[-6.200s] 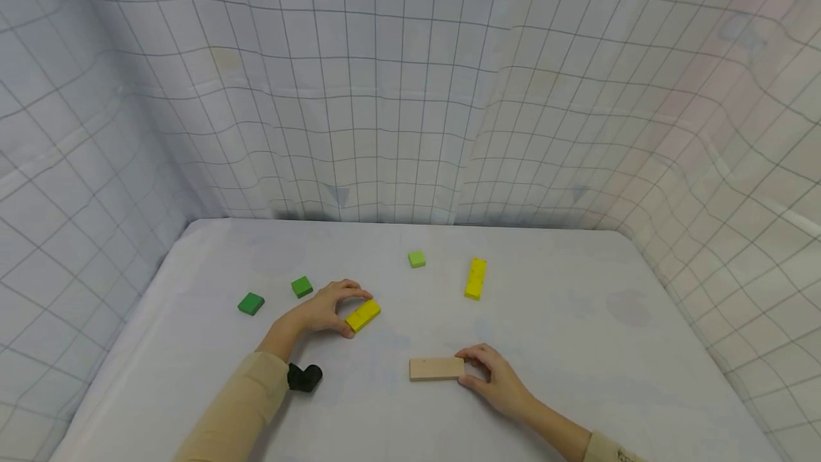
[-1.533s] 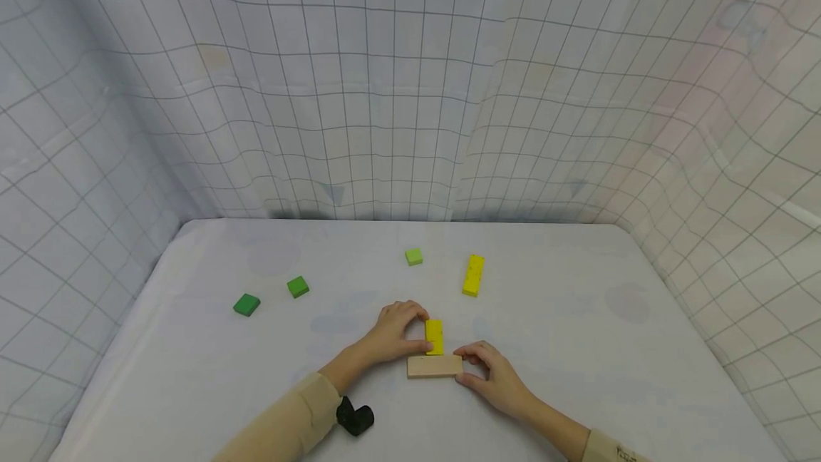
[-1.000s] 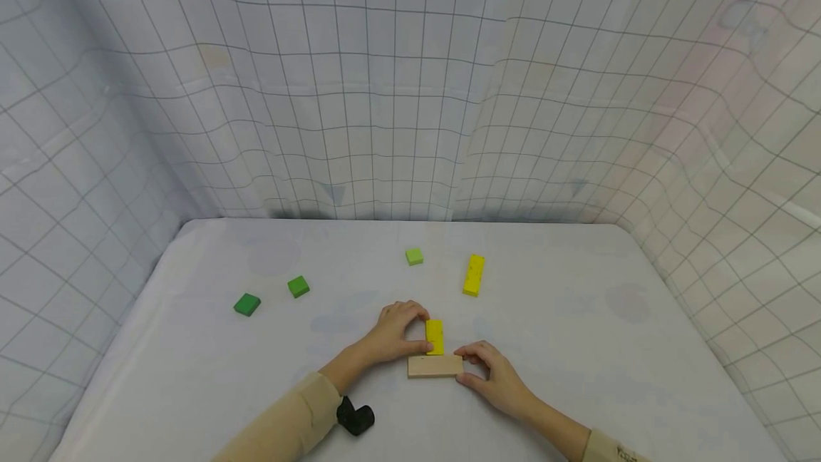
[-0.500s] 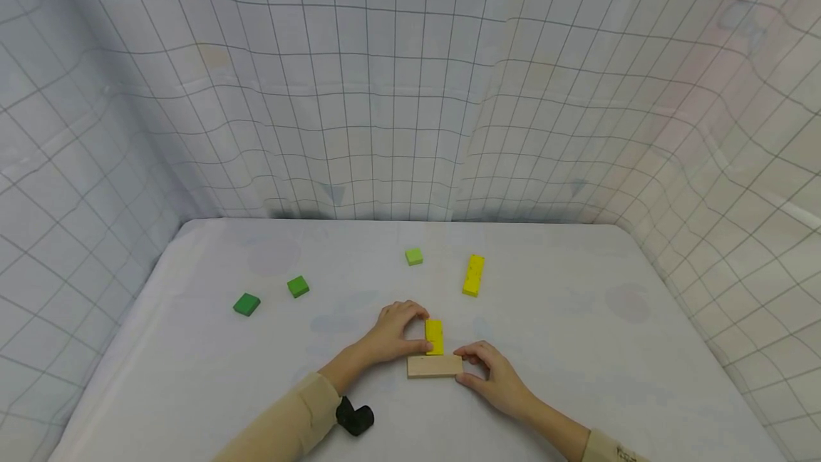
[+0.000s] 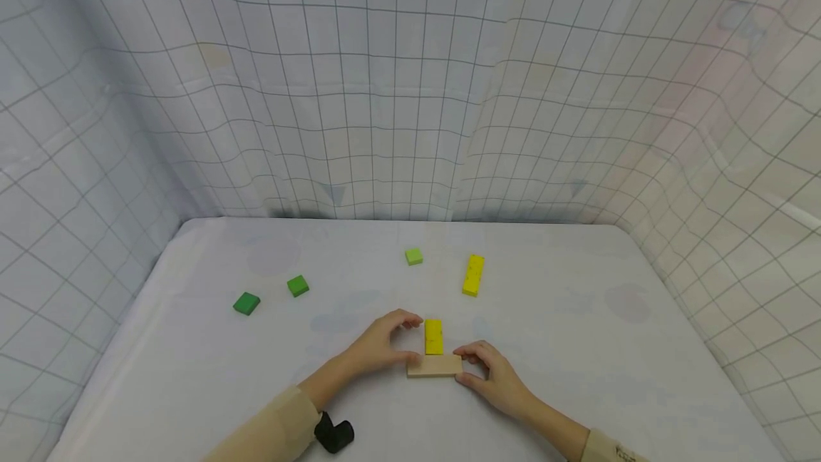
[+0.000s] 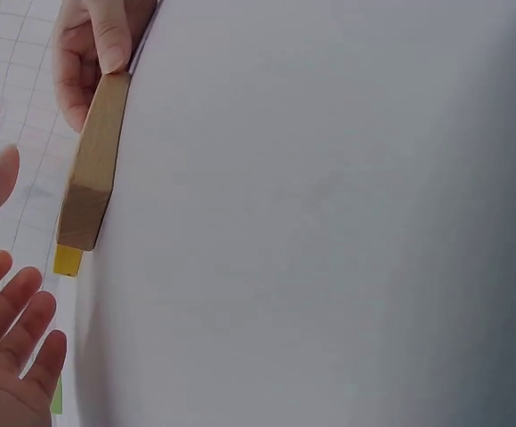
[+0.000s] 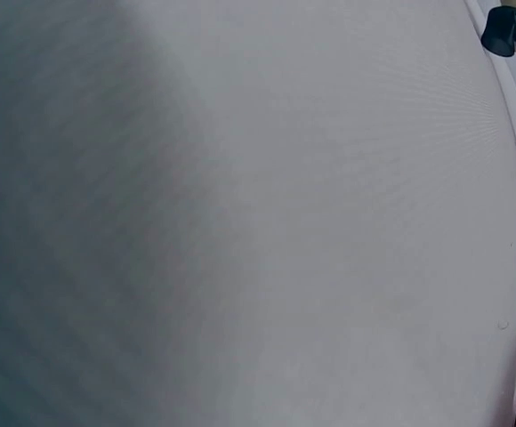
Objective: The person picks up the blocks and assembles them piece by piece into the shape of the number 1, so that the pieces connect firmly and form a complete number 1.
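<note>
Apparently light and stiff, the wooden block [image 5: 437,367], lower centre, suits end-gripping: right hand [image 5: 499,381] pinches one end (left hand [image 5: 375,349], loosely spread, holds nothing).

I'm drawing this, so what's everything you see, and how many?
Wooden block: 1, tan, between the hands
Near yellow block: 1, yellow, just behind wooden block
Far yellow block: 1, yellow, back right
Lime block: 1, light green, back middle
Green blocks: 2, green, left
Table: 1, white-covered, underneath
Grid cloth: count unclear, white, back and sides
Wrist device: 1, black, at left wrist
Sleeves: 2, beige, on arms
Left hand: 1, bare, by wooden block's left end
Right hand: 1, bare, pinching wooden block's right end
</note>
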A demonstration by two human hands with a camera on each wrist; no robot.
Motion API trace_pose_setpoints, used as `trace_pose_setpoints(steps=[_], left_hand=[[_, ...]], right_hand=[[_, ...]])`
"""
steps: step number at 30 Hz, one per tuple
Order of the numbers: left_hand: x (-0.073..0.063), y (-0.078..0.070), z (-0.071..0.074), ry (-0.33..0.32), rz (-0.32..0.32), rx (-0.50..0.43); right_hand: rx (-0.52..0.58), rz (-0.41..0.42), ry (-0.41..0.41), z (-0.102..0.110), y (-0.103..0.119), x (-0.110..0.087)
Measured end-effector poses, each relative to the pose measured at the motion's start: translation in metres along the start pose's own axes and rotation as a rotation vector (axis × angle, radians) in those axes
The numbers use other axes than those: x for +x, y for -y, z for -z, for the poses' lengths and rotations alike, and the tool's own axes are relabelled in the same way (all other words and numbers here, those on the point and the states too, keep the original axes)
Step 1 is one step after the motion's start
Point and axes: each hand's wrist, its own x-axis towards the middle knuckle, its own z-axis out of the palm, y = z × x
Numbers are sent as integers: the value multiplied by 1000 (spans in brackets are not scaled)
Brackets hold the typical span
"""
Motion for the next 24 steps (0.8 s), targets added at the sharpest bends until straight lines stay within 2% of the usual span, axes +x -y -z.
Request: trace_pose_setpoints(steps=[5,9,12,20,24], left_hand=[[-16,0,-2,-11,37,-37],[-26,2,-9,-26,73,-80],[-31,3,-14,-53,69,-91],[-37,2,-22,-159,41,-25],[-39,3,-25,-189,27,25]], right_hand=[[-7,-2,-7,-5,-22,3],[30,5,-6,-5,-27,2],[40,14,-8,-5,-28,2],[35,18,-6,-5,-27,3],[54,20,-8,-5,-26,3]])
